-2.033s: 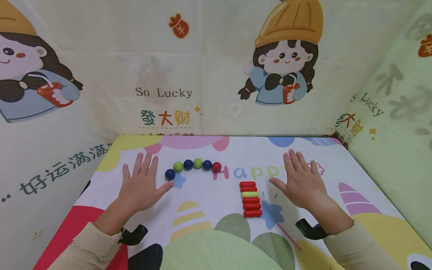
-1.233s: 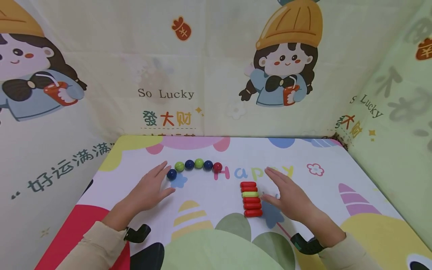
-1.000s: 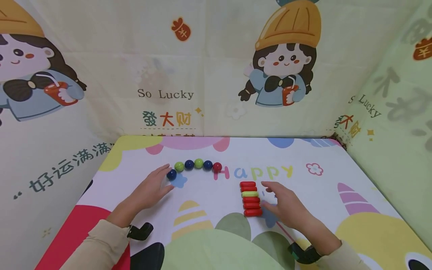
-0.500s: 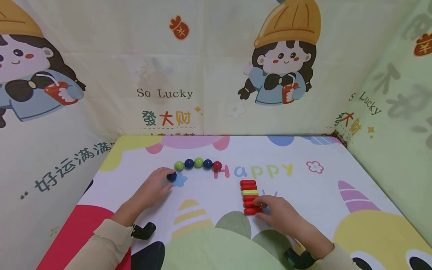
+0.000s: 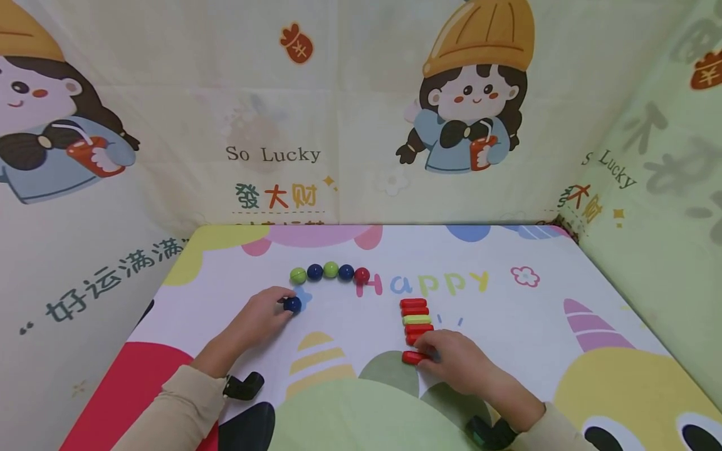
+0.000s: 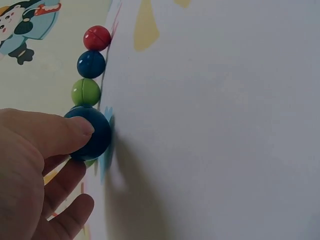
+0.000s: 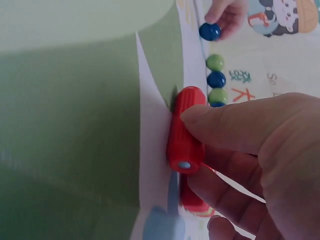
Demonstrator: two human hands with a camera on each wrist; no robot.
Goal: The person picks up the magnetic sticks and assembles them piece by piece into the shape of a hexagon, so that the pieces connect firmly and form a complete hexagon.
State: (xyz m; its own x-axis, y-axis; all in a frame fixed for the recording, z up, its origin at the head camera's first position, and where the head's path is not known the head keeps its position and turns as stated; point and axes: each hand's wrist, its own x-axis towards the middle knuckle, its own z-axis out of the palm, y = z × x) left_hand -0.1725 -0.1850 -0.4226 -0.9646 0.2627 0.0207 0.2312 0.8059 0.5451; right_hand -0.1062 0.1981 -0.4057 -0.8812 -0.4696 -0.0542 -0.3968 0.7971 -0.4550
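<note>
A dark blue ball (image 5: 292,305) is pinched between the thumb and fingers of my left hand (image 5: 256,321), just nearer than a curved row of balls. The left wrist view shows the thumb pressing on this blue ball (image 6: 97,137). My right hand (image 5: 459,362) pinches a short red rod (image 5: 413,357) at the near end of a column of rods. In the right wrist view the red rod (image 7: 186,135) has ribbed sides and a small pale disc in its end. The fingertips partly cover the rod behind it.
The row holds a green ball (image 5: 298,275), a blue ball (image 5: 314,272) and others, ending in a red ball (image 5: 361,275). A yellow-green rod (image 5: 417,320) lies among the red rods in the column. A patterned cloth covers the table (image 5: 350,326); printed fabric walls (image 5: 361,125) stand behind.
Both hands lay flat with fingers spread, then moved inward. The left took the end blue ball and drew it nearer, off the row. The right took the nearest red rod and parted it from the column.
</note>
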